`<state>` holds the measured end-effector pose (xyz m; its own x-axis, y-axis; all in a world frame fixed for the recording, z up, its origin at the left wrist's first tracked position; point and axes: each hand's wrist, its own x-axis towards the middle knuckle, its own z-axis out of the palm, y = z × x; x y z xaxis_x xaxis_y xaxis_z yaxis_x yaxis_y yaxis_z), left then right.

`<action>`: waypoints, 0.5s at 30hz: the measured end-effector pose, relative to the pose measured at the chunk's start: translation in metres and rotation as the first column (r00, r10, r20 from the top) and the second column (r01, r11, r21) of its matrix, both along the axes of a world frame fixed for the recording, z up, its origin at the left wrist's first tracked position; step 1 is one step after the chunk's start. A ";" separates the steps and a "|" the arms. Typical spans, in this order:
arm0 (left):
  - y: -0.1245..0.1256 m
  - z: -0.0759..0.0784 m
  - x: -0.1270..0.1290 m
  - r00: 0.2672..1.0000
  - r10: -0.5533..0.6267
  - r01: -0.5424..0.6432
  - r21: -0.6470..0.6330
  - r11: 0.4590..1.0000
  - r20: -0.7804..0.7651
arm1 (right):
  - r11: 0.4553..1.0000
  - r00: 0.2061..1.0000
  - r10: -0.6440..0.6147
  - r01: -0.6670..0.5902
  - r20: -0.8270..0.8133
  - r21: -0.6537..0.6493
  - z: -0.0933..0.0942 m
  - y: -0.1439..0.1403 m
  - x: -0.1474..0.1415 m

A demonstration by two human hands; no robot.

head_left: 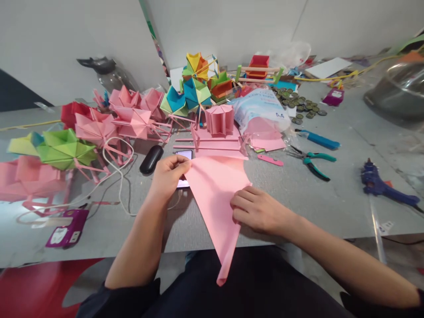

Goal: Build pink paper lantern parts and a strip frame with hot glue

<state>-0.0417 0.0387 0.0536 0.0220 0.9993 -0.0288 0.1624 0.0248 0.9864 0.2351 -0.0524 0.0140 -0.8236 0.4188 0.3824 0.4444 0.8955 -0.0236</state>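
A large pink sheet of paper spans the space between my hands, its near corner rolled into a narrow tube that hangs past the table edge. My left hand pinches the sheet's upper left corner between thumb and fingers, above a lit phone. On the right side, my right hand has its fingers curled over the paper's edge. Behind the sheet stands a pleated pink paper piece on a flat pink base with paper rods.
Folded pink paper shapes and a green one crowd the left. A bag of A4 paper, coins, pliers, a pink cutter and a glue gun lie rightward. A white cable loops near a black case.
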 end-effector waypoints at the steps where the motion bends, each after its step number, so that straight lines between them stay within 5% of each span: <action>1: 0.000 -0.001 0.000 1.000 0.005 -0.005 0.007 1.000 0.013 | 1.000 1.000 0.009 -0.009 -0.009 -0.007 0.000 0.000 -0.001; 15: 0.014 -0.015 -0.005 0.984 0.036 -0.041 0.025 0.999 0.176 | 0.993 0.972 0.061 -0.082 -0.226 -0.085 -0.001 -0.030 -0.004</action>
<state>-0.0468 0.0525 0.0386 -0.0144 0.9999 0.0010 -0.0139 -0.0012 0.9999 0.2309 -0.0828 0.0134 -0.7515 0.4043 0.5213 0.3533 0.9140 -0.1996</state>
